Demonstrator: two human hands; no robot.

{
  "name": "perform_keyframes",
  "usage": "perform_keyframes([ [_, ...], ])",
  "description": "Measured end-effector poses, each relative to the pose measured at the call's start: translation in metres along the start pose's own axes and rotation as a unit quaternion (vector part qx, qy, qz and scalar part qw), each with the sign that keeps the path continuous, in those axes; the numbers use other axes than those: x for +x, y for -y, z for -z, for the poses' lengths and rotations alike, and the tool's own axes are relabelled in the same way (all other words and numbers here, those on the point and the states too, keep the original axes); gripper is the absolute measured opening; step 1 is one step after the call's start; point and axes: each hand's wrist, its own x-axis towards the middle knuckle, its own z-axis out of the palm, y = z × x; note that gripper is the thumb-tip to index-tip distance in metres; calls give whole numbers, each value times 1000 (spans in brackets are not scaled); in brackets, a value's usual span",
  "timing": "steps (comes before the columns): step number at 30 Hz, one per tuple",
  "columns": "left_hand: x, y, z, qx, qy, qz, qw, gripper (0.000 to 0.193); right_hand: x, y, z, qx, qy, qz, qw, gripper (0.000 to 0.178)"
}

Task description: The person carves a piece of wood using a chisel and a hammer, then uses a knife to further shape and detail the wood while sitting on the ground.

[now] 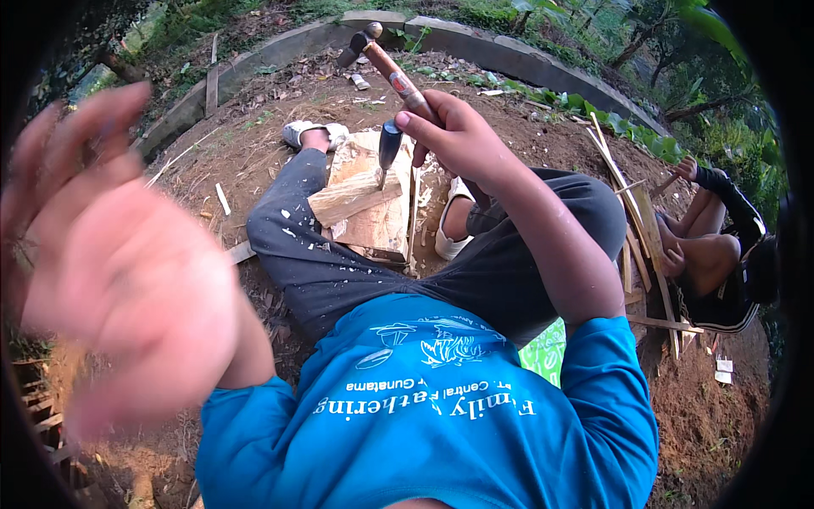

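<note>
The right hand (466, 140) has its fingers clamped round the handle of a hammer (397, 78), whose head points up and away toward the far side. Below the thumb, a pointed tool with a dark handle (390, 146) stands nearly upright, its tip on a split piece of wood (356, 200), close to that piece's right end. The left hand (140, 284) is raised close to the camera, fingers spread apart, well away from the tools.

The wood piece lies aslant across a larger wooden block (381, 227), its left end reaching the block's left edge. The block sits on the ground between the person's legs, the left shoe (315, 134) by its far left corner; a thin strip (414, 210) runs along its right edge, with the right shoe (455, 227) just beyond. Room is tight sideways between the knees; past the block, littered earth (280, 93) opens out to a curved concrete curb (483, 41).

Motion blurs the left hand, which hides the ground behind it. Whether the right fingers touch the dark handle cannot be told. Far right, beyond some wood slats (649, 246), a seated co-worker (712, 259) is partly lost at the dark rim.
</note>
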Motion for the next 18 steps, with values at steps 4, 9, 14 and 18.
perform_keyframes([
  [4, -129, 99, -50, 257, -18, 324, 910, 53, 0, 2, -3, -14, -6, 9, 1000, 37],
  [9, -171, 134, -43, 81, 117, 485, 863, 45, 4, -6, 6, -71, -22, 59, 995, 33],
  [14, -175, 139, -39, 85, 116, 468, 872, 39, -32, 29, 30, -146, -158, 233, 948, 27],
  [18, -176, 140, -44, 77, 112, 451, 882, 38, -71, 23, 40, -273, -69, 187, 941, 24],
])
